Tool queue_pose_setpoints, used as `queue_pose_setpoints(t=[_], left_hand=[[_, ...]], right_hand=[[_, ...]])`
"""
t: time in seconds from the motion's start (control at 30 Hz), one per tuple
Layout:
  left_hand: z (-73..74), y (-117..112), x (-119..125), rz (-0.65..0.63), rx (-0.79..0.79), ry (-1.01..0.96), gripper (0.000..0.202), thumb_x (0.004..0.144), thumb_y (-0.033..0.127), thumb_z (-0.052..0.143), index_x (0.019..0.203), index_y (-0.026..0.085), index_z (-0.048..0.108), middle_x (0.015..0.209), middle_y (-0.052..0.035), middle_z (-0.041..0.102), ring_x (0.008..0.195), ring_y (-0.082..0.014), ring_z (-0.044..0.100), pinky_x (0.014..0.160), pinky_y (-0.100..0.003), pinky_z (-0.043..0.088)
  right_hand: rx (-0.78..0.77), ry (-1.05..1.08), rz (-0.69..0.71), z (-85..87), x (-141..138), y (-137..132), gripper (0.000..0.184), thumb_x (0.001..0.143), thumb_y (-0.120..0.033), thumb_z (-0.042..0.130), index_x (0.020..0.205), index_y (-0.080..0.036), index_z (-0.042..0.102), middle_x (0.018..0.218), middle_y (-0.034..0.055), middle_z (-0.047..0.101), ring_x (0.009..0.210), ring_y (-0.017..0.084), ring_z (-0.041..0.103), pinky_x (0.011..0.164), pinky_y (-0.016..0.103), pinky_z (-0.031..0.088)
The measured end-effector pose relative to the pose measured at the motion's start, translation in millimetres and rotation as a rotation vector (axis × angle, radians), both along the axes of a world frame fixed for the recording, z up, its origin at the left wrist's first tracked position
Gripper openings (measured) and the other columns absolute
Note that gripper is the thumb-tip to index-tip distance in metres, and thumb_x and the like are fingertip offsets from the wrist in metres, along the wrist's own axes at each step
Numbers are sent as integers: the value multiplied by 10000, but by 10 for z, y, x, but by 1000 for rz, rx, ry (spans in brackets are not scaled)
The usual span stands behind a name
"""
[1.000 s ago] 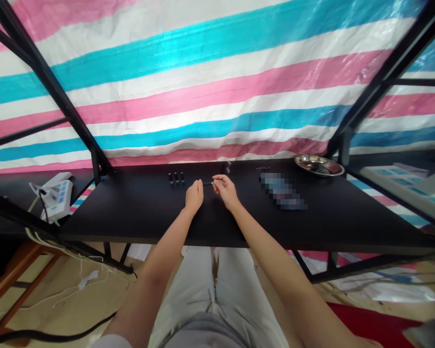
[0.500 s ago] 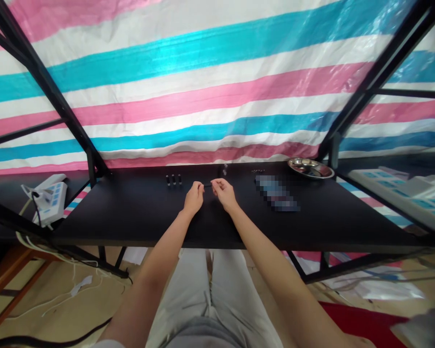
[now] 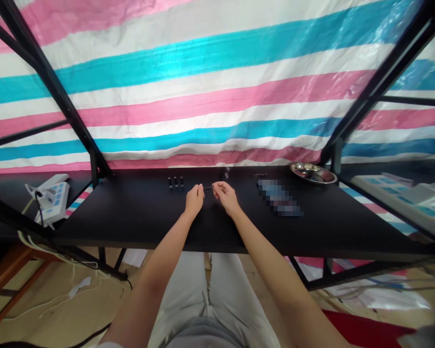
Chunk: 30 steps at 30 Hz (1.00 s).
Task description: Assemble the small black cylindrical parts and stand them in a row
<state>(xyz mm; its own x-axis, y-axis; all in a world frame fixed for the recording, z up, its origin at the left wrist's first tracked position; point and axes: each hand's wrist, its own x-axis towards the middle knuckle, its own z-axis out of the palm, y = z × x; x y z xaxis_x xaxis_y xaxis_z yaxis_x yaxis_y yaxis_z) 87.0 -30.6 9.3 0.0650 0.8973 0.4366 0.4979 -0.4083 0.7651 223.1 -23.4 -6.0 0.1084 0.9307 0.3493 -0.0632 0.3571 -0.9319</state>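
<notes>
My left hand [image 3: 194, 201] and my right hand [image 3: 226, 197] face each other over the black table [image 3: 137, 212], fingers pinched together. A thin dark rod [image 3: 208, 188] spans the gap between their fingertips, one end in each hand. Its exact kind is too small to make out. Three short dark cylinders [image 3: 176, 182] with pale marks stand or lie in a row beyond my left hand. Behind my right hand is a little group of clear pieces [image 3: 227, 172]. Several tiny bits [image 3: 260, 175] form a row farther right.
A round metal dish [image 3: 313, 173] sits at the back right, with a pixelated flat object [image 3: 280, 197] nearer me. Black frame posts [image 3: 63, 101] rise at both sides before a striped sheet [image 3: 210, 101]. White power strips [image 3: 60, 200] lie on the left.
The view has shifted slightly, so everything appears a little lower. Both hands keep their pinch on the dark rod, with hardly any movement.
</notes>
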Motion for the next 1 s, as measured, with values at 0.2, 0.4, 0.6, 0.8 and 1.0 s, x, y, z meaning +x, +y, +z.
queue_pose_setpoints(t=[0.2, 0.4, 0.6, 0.8, 1.0], left_hand=[[19, 17, -5, 66, -21, -48, 351, 896, 410, 310, 667, 186, 452, 612, 19, 523, 560, -93, 474, 616, -213, 361], [-22, 69, -44, 188, -24, 5, 317, 881, 413, 364, 741, 183, 531, 636, 10, 561, 577, -100, 501, 615, -211, 370], [-56, 122, -60, 200, -47, -49, 294, 854, 420, 420, 796, 171, 565, 663, 1, 584, 563, -95, 501, 606, -208, 377], [-95, 90, -13, -72, -42, 16, 246, 840, 380, 447, 826, 171, 578, 693, 16, 594, 490, -66, 436, 555, -199, 361], [-122, 82, -28, -100, -50, 63, 142, 849, 267, 417, 868, 189, 534, 786, 13, 599, 564, -75, 483, 614, -208, 389]], right_hand=[[63, -331, 19, -81, 59, -5, 315, 815, -466, 468, 945, -192, 556, 684, -6, 554, 549, 109, 488, 555, 267, 421], [246, -740, -73, -67, 116, -49, 181, 837, -318, 465, 865, -201, 600, 864, 71, 582, 818, 191, 543, 759, 334, 436], [197, -655, -344, -29, 157, -33, 212, 832, -340, 473, 868, -189, 617, 802, 63, 538, 737, 179, 512, 697, 311, 429], [155, -505, -72, -89, 81, -16, 233, 808, -387, 503, 893, -192, 597, 741, 19, 575, 647, 140, 518, 651, 280, 435], [136, -566, 26, -116, 76, -25, 192, 794, -342, 509, 901, -207, 594, 783, 22, 632, 688, 148, 570, 700, 296, 449]])
